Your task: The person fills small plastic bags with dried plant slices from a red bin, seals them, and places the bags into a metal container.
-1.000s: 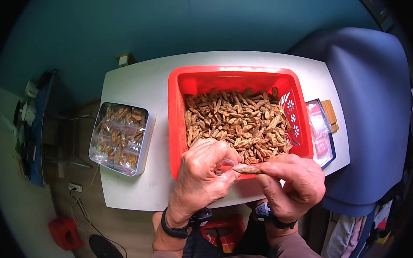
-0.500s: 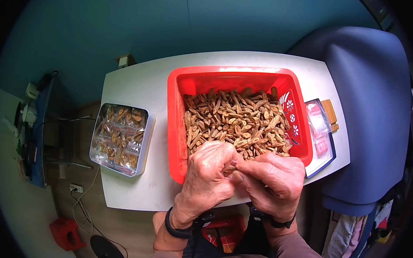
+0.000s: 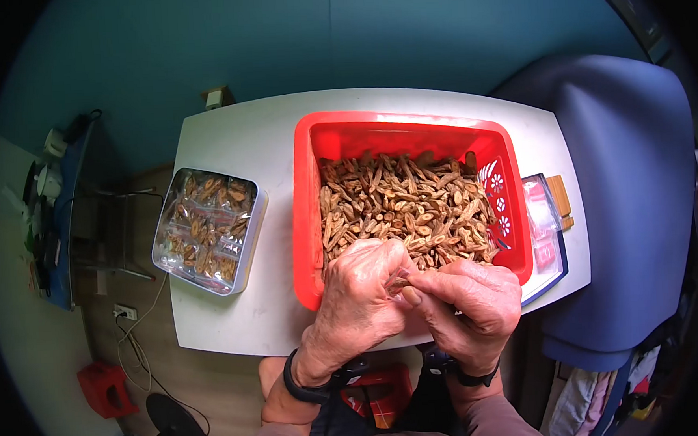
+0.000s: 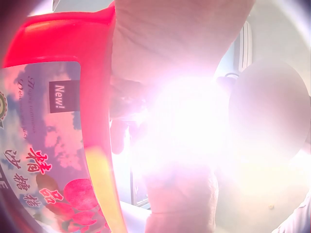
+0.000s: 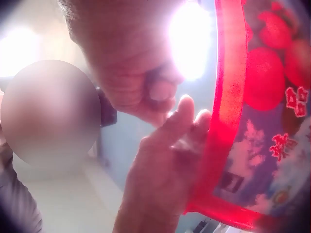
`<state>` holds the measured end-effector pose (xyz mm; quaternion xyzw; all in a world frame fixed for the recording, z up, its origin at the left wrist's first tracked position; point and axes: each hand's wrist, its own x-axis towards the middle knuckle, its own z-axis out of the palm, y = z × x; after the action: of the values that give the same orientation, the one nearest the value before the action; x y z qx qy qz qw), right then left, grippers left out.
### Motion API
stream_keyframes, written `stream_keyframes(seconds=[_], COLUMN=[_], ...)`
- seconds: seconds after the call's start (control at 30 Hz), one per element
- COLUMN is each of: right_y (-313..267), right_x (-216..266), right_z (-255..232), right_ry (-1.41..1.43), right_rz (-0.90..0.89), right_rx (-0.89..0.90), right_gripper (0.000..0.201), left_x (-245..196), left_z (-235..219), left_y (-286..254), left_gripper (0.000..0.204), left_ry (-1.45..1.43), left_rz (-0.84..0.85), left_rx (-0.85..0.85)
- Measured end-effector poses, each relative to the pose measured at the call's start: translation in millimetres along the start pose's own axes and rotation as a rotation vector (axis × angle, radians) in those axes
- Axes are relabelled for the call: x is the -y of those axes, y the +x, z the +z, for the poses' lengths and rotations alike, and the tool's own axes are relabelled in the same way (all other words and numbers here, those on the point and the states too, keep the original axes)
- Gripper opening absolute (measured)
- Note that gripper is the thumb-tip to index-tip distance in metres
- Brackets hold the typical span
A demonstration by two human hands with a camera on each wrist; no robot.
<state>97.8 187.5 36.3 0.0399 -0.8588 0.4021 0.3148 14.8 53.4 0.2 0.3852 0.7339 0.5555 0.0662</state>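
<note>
A red plastic basket [image 3: 307, 212] holds a heap of dried brown slices [image 3: 407, 203] that look like pieces of root. Over its near rim my left hand [image 3: 361, 296] grips a small clear plastic bag [image 3: 397, 281] with some brown slice inside. My right hand [image 3: 480, 302] meets it from the right, thumb and forefinger pinching at the bag's mouth. Most of the bag is hidden behind the fingers. In the right wrist view, glare lies beside the curled right hand [image 5: 126, 58], with the left hand [image 5: 160, 160] below it.
On the white table [image 3: 236, 326], a metal tin [image 3: 256, 231] at left contains several filled bags. At right lie a tray [image 3: 560, 264] of pink-marked plastic bags and a wooden block [image 3: 559, 199]. A large blue cover [image 3: 617, 204] stands beyond the table's right edge.
The right hand has moved left, bringing a dried slice to the bag in the left hand; the slice no longer shows between its fingers. The view has shifted slightly.
</note>
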Motion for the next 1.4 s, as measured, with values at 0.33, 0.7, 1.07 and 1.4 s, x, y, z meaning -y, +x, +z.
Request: stream_keyframes(seconds=[0.33, 0.7, 1.07, 1.4], right_y=[0.1, 2.7, 3.4, 2.2], right_x=[2.3, 0.6, -13.6, -15.4], right_z=[-5.4, -8.9, -9.5, -11.7], right_ry=[-0.101, -0.134, -0.044, -0.033], right_rz=[0.052, 0.089, 0.171, 0.154], right_rx=[0.174, 0.266, 0.265, 0.226], right_gripper=[0.023, 0.017, 0.009, 0.013], left_x=[0.0, -3.3, -8.8, -11.9], left_z=[2.7, 5.5, -7.5, -24.3], left_y=[0.1, -0.3, 3.7, 2.1], left_gripper=[0.018, 0.018, 0.025, 0.021], left_ry=[-0.016, -0.001, -0.062, -0.5], left_rz=[-0.018, -0.088, -0.133, -0.434], left_rx=[-0.02, -0.029, 0.167, 0.27])
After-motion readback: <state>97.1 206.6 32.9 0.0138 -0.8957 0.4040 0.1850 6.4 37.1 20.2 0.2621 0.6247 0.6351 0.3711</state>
